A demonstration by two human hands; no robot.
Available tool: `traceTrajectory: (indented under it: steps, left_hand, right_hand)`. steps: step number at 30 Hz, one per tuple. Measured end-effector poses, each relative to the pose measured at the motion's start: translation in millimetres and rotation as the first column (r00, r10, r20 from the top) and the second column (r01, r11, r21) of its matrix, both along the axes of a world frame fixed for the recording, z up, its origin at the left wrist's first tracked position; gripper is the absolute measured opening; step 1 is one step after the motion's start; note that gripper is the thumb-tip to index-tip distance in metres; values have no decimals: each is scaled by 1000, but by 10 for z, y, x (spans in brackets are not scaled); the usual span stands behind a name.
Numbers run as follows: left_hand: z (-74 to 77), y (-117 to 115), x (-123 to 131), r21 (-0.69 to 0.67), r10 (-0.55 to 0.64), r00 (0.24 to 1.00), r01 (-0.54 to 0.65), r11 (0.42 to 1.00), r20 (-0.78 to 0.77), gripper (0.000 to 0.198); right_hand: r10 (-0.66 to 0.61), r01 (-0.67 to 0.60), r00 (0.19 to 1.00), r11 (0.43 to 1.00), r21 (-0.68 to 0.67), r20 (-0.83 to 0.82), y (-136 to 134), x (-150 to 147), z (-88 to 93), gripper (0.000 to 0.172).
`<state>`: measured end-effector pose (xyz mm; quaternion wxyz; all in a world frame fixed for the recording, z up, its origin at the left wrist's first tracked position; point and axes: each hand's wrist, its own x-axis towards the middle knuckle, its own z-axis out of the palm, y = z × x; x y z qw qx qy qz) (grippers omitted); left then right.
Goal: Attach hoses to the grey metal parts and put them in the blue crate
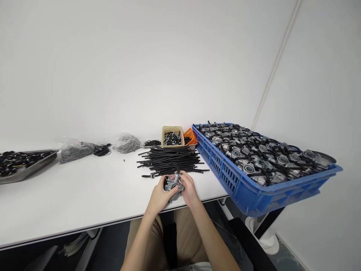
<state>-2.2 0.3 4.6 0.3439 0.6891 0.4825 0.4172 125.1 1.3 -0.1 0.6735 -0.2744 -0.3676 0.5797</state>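
Note:
A silver metal carburetor [172,185] is held over the table's front edge between both hands. My left hand [159,195] is closed around its left side, the thumb across the front. On the other side, my right hand [188,186] has its fingers closed at the upper right of the carburetor, near a short black part on top. Its fingertips are partly hidden. Just beyond the hands lies a pile of black rubber hoses [169,158], with a small round metal piece [152,175] at its near left end.
A blue crate [239,195] full of carburetors with hoses stands at the right, overhanging the table edge. Behind the hoses are a cream bin [163,136] of small parts and an orange basket [189,132]. Plastic bags [126,143] and a metal tray [34,171] sit leftward.

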Motion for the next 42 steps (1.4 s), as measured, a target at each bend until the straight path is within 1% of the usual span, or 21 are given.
traceTrajectory:
  steps: [4, 7, 13, 17, 19, 22, 25, 29, 32, 37, 39, 42]
  left_hand:
    - [0, -3, -5, 2, -3, 1000, 3, 1000, -7, 49]
    - [-5, -3, -7, 4, -8, 1000, 8, 1000, 0, 48]
    - [7, -5, -4, -2, -12, 1000, 12, 1000, 12, 47]
    - [11, -7, -1, 1, -7, 1000, 7, 1000, 17, 48]
    - [5, -3, -2, 6, -10, 1000, 10, 1000, 21, 48]
    - [-9, 7, -5, 10, -11, 1000, 11, 1000, 13, 47]
    - [-17, 12, -7, 2, -9, 1000, 9, 1000, 3, 47]
    - [-1, -2, -8, -4, -12, 1000, 12, 1000, 13, 47]
    - [17, -17, -7, -1, -18, 1000, 18, 1000, 13, 45]
    - [24, -20, -1, -1, -9, 1000, 9, 1000, 10, 46]
    - [16, -13, -1, 1, -8, 1000, 8, 1000, 14, 46]
    - [4, -3, -3, 10, -23, 1000, 22, 1000, 22, 45]
  right_hand:
    - [14, -14, 999, 1000, 1, -42, -3, 10, -1, 18]
    - [39, -40, 995, 999, -4, -94, -8, 17, -6, 18]
    - [48, -50, 995, 999, -21, -92, -6, 37, -23, 26]
    - [35, -34, 998, 999, 25, -47, 14, 33, -53, 39]
    - [26, -26, 1000, 999, 37, -10, 26, 27, -67, 42]
    - [10, -12, 999, 999, 51, 31, 38, 14, -70, 34]
    - [4, -5, 1000, 998, 56, 27, 35, 2, -49, 25]
    - [-5, 5, 1000, 1000, -6, -13, 20, 1, -27, 23]
    - [12, -13, 999, 1000, -21, -51, 15, 18, -38, 22]
    - [39, -39, 997, 999, 6, -61, 16, 32, -66, 29]
    - [21, -20, 999, 999, 29, -31, 21, 24, -72, 33]
    - [-10, 10, 1000, 1000, 27, 16, 32, 10, -71, 41]
